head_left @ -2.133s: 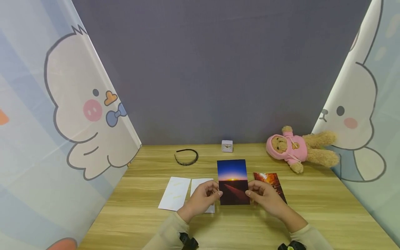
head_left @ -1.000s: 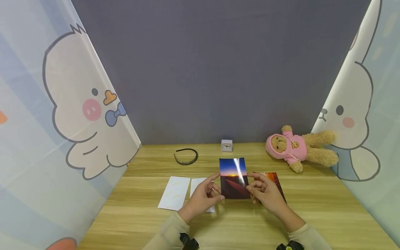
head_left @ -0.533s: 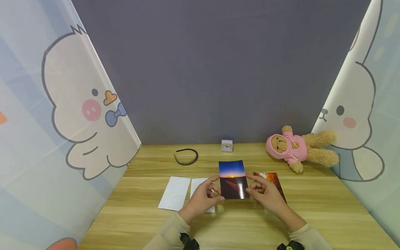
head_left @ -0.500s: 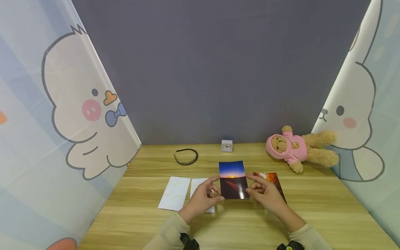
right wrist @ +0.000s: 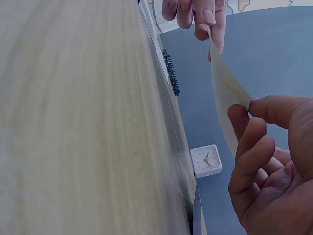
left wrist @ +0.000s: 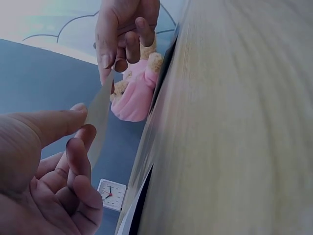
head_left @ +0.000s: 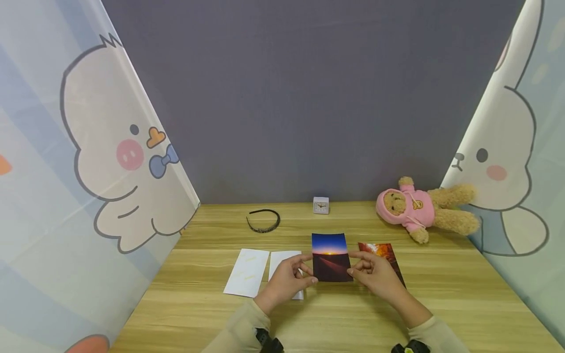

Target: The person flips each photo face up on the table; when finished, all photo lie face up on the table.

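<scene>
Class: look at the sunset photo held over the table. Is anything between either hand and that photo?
No. The left hand and right hand each pinch a side edge of the sunset photo, held above the table; nothing visible lies between.

We are sitting at a wooden table (head_left: 441, 294) whose pale grain is running sideways; a plain grey-blue wall (head_left: 309, 98) is closing it off beyond the grip, and cartoon-printed curtains are slanting in, a duck (head_left: 110, 147) to its left, a rabbit (head_left: 507, 147) to its right
</scene>
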`<action>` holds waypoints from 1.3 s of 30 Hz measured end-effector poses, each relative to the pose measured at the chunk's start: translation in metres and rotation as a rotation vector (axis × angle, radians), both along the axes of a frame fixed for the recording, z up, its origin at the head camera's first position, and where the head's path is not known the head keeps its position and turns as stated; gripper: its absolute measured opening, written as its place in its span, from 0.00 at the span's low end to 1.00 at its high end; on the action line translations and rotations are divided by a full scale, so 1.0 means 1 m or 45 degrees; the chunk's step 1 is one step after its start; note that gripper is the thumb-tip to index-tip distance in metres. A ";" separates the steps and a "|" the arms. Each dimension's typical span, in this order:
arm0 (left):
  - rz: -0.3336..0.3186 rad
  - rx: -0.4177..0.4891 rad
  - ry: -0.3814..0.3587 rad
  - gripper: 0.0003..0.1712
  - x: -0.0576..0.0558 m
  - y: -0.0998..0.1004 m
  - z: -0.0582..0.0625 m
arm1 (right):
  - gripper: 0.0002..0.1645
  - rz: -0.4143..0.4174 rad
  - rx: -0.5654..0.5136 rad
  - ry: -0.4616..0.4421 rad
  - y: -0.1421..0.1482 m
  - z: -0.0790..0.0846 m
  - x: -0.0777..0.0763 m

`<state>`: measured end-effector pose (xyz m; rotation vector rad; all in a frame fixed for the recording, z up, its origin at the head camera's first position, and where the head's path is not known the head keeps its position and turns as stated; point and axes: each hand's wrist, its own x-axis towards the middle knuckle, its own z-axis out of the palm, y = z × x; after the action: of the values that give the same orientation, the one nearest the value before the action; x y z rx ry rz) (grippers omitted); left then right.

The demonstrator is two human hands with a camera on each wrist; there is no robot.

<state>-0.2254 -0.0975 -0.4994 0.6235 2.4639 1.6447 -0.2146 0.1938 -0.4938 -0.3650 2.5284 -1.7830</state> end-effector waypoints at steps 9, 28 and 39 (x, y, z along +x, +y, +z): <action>0.040 -0.033 0.020 0.32 0.000 0.003 -0.003 | 0.35 0.105 0.000 -0.067 0.004 0.000 0.000; -0.029 -0.099 -0.125 0.31 0.000 0.011 -0.012 | 0.39 0.263 0.078 -0.143 0.009 0.000 0.000; -0.024 -0.115 -0.190 0.30 0.002 0.012 -0.010 | 0.39 0.256 0.165 -0.111 0.010 -0.005 -0.001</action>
<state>-0.2233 -0.0854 -0.5095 0.4918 2.4029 1.5052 -0.2159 0.2041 -0.4984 -0.5042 2.4335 -1.5228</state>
